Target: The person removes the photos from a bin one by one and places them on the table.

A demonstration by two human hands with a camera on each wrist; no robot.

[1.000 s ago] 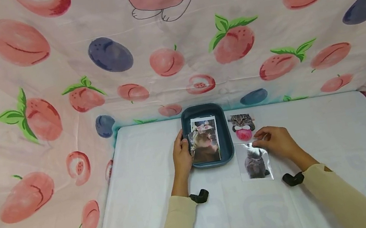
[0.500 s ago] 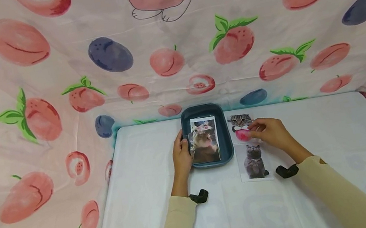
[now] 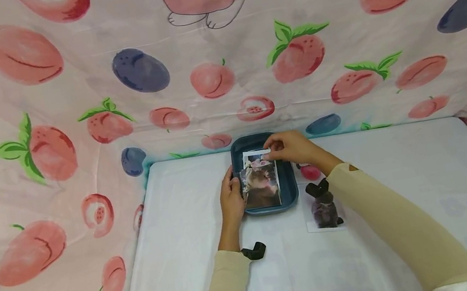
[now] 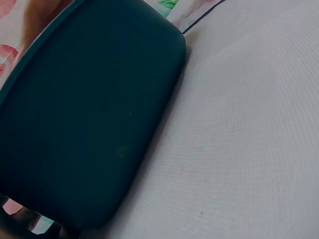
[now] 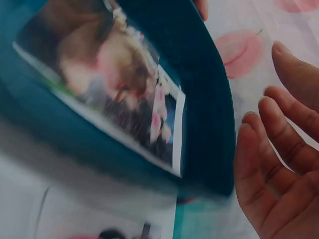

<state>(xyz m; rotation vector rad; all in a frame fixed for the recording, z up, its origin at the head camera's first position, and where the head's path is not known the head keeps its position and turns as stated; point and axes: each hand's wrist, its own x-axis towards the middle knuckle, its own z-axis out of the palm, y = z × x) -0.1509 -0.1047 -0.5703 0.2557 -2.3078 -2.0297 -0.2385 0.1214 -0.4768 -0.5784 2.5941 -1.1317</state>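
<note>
My left hand (image 3: 230, 200) grips the left side of a dark teal tray (image 3: 288, 190), thumb over its rim. Its outer face fills much of the left wrist view. Inside lie overlapping photo cards, the front photo (image 3: 261, 190) of a blurry brown animal, the one behind it with pink blossoms. Over the tray's upper right part is my right hand (image 3: 291, 147); its fingers (image 5: 269, 129) are loosely bent in the right wrist view, holding nothing, beside the tray's rim. A grey cat photo (image 3: 326, 215) lies on the table under my right wrist camera.
A photo with a pink ball (image 3: 310, 172) lies right of the tray, partly hidden by the right arm. The white table (image 3: 180, 216) ends at a fruit-patterned cloth (image 3: 240, 72) hanging behind and at the sides.
My right hand has moved left and up from the grey cat photo, past the pink ball photo, to over the tray. The left hand and tray have stayed put.
</note>
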